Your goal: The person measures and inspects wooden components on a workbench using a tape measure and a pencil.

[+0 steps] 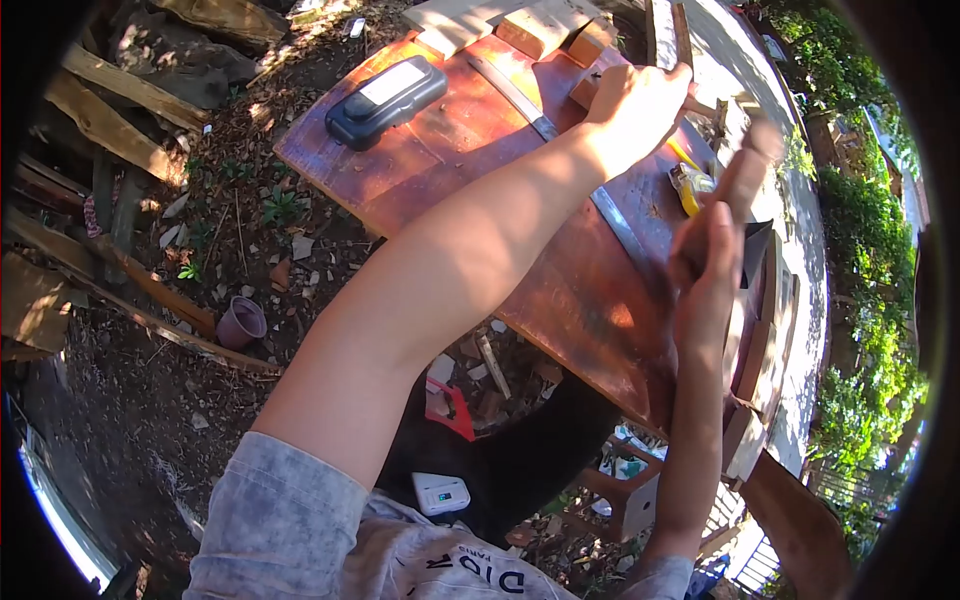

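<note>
My left hand [635, 112] reaches over the far side of the reddish wooden table [430, 165], its fingers closed near a small piece of wood [583, 94]; what they grip is hidden. On the right, my right hand [708, 250] is raised with its fingers curled round a brown shape blurred by motion, which I cannot make out. A flat metal strip [622, 228] runs across the tabletop, passing under my left forearm. Between the two hands lies a yellow and white item [690, 186]. The black case [386, 100] with a pale label rests at the table's far left.
Wooden blocks [535, 30] line the far edge of the table, and more timber [762, 365] stands along its right side. Planks [120, 120] are piled on the ground at left, near a small pot [241, 322]. A white device [441, 493] lies by my lap.
</note>
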Demonstrator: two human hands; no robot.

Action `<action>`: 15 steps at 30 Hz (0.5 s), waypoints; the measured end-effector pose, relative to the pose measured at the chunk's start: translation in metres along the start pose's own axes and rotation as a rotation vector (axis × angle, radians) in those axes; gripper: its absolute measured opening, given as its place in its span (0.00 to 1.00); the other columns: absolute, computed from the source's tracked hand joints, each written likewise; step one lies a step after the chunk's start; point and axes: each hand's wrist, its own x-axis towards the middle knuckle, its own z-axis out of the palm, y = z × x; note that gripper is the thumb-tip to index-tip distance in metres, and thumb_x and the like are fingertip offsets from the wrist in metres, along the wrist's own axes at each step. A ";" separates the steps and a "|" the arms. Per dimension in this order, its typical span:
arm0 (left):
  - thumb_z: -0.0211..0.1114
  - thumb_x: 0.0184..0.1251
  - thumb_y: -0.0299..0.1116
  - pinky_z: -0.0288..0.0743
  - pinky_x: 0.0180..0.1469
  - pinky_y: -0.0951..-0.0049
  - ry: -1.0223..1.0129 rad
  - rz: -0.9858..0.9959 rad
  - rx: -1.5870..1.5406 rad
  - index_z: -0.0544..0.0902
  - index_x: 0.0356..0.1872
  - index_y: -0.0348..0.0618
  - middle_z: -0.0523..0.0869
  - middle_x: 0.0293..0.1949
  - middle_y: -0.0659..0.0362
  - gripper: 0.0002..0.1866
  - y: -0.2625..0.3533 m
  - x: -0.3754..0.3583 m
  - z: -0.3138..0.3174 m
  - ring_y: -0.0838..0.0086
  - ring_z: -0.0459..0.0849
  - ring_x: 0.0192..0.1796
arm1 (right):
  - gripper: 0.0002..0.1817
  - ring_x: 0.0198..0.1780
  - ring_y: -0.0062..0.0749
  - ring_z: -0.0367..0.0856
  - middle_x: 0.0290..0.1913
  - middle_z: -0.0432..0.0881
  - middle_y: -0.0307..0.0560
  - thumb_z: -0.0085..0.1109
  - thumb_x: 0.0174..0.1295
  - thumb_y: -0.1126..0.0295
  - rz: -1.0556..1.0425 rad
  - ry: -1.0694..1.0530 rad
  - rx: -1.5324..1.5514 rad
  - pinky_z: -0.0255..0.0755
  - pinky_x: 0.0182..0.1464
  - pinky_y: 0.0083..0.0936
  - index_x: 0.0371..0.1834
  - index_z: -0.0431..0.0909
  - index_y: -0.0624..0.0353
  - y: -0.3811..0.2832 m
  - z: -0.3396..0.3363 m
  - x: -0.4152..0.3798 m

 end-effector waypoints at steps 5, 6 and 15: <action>0.64 0.71 0.35 0.83 0.38 0.53 -0.044 -0.051 -0.075 0.80 0.45 0.45 0.89 0.29 0.49 0.08 0.002 0.000 -0.003 0.51 0.92 0.36 | 0.25 0.28 0.20 0.71 0.32 0.77 0.40 0.49 0.79 0.53 -0.012 -0.034 0.150 0.64 0.32 0.17 0.66 0.71 0.61 -0.002 -0.003 0.003; 0.65 0.70 0.35 0.84 0.38 0.53 -0.046 -0.048 -0.068 0.80 0.46 0.46 0.89 0.29 0.50 0.08 0.002 -0.002 -0.005 0.52 0.92 0.36 | 0.24 0.28 0.21 0.72 0.33 0.78 0.41 0.49 0.79 0.53 -0.045 -0.040 0.184 0.65 0.33 0.18 0.66 0.70 0.61 0.003 -0.006 0.005; 0.67 0.70 0.43 0.84 0.40 0.51 -0.069 -0.021 -0.035 0.77 0.51 0.48 0.88 0.39 0.47 0.16 0.016 -0.007 -0.002 0.49 0.90 0.42 | 0.17 0.36 0.31 0.82 0.39 0.81 0.46 0.56 0.75 0.59 0.070 -0.036 0.459 0.74 0.40 0.29 0.56 0.73 0.61 0.023 -0.026 0.021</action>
